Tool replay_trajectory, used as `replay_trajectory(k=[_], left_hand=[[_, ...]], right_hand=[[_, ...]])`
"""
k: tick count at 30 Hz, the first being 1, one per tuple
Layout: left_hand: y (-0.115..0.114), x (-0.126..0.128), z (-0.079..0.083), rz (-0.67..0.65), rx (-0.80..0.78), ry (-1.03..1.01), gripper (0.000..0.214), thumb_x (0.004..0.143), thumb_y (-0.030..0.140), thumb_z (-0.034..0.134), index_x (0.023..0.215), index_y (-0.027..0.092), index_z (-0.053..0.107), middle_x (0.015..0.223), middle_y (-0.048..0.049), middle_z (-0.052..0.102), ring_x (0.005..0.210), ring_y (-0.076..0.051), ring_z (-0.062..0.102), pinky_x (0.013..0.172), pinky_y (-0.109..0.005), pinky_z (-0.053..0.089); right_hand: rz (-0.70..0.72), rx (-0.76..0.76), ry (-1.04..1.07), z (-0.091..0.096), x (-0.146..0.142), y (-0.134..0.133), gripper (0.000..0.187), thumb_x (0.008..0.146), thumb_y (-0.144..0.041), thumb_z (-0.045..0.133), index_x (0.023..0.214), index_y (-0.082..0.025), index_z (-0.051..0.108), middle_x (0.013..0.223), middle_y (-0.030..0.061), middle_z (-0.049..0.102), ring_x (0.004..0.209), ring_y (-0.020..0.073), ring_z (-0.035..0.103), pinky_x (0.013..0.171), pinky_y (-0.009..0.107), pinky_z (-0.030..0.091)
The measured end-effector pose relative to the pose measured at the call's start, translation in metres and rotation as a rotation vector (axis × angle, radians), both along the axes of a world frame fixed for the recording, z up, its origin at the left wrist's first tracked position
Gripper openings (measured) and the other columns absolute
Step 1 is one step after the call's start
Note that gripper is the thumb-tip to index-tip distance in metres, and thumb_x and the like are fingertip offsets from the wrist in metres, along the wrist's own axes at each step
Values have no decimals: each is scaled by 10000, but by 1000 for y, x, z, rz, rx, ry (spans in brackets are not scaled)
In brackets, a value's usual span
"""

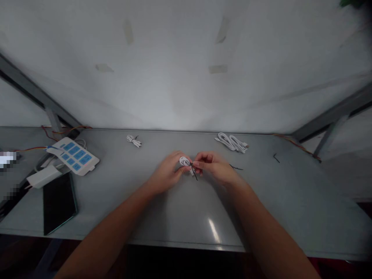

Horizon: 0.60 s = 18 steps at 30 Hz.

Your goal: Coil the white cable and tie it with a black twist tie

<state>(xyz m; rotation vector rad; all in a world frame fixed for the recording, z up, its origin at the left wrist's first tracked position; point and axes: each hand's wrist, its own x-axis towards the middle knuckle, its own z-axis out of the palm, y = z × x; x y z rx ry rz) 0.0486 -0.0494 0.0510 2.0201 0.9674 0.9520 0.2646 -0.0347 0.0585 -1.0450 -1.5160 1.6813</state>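
Over the middle of the grey table (180, 217), my left hand (167, 172) grips a small coiled white cable (184, 161), fingers wrapped round it. My right hand (215, 166) is closed in a pinch on a thin black twist tie (193, 170) at the coil's right side. The two hands touch the same bundle. The tie's loose ends stick out below the coil.
A tied white cable bundle (134, 140) lies at the back left, a larger loose white cable (231, 142) at the back right. Two black ties (236, 167) (276, 157) lie to the right. A white-and-blue power strip (74, 155), a white adapter (43, 176) and a dark phone (59, 202) sit left.
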Motion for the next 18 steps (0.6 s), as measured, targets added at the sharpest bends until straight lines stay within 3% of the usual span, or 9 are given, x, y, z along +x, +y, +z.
replay_trajectory(k=[4,7,11,18], left_hand=[[8,-1,-14,30,-399,-240,351,950,512,632,964,163,659,896,-45,694,848,-191,635,795,-311,493],[13,-1,-19,1,-544,-333,496,861,645,690,886,150,662,836,-36,676,804,-181,614,785,-306,482],[13,-1,-20,-25,-669,-403,515,812,659,739,873,151,682,811,-38,667,746,-163,591,748,-299,464],[11,-2,-15,-68,-731,-358,532,773,683,757,836,158,709,760,-30,657,698,-151,572,697,-284,468]], right_hand=[[-220,432,-225,-2,-14,-8,96,897,-287,643,825,-227,660,803,23,645,745,173,591,697,316,462],[-221,689,-313,-2,-21,-14,119,931,-199,580,939,-237,692,942,48,664,849,189,625,777,335,492],[-149,782,-344,-2,-19,-16,178,958,-189,567,1000,-245,731,954,50,681,861,192,645,792,334,504],[-105,768,-445,-2,-16,-15,152,974,-246,581,920,-258,723,888,34,676,792,188,624,751,328,485]])
